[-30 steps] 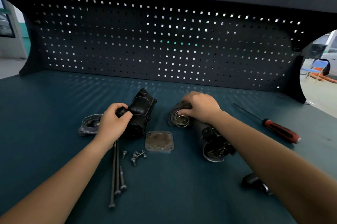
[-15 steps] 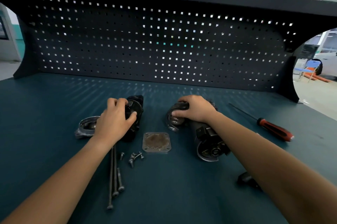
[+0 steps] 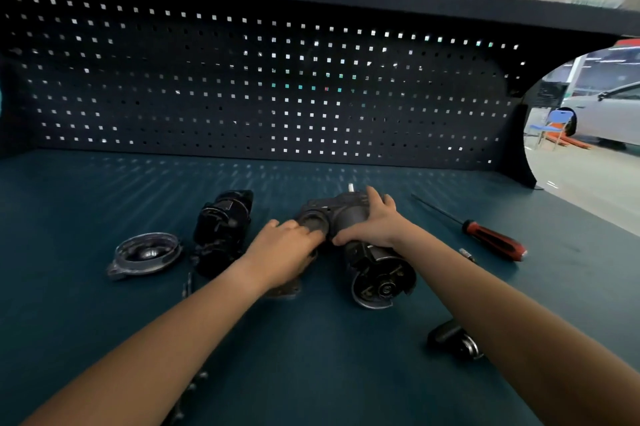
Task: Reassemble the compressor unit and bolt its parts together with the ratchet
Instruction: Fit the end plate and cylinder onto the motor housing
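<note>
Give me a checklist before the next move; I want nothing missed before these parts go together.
1. Right hand holds the main body: ok.
2. Left hand touches the body's round opening: ok. Whether it has a grip: cannot tell.
3. Black motor lies free, left of the body: ok.
4. Round cover on the table, uncovered: ok.
5. Long bolts all present: cannot tell, left arm hides most.
6. Ratchet at hand: cannot tell; only a screwdriver shows clearly.
</note>
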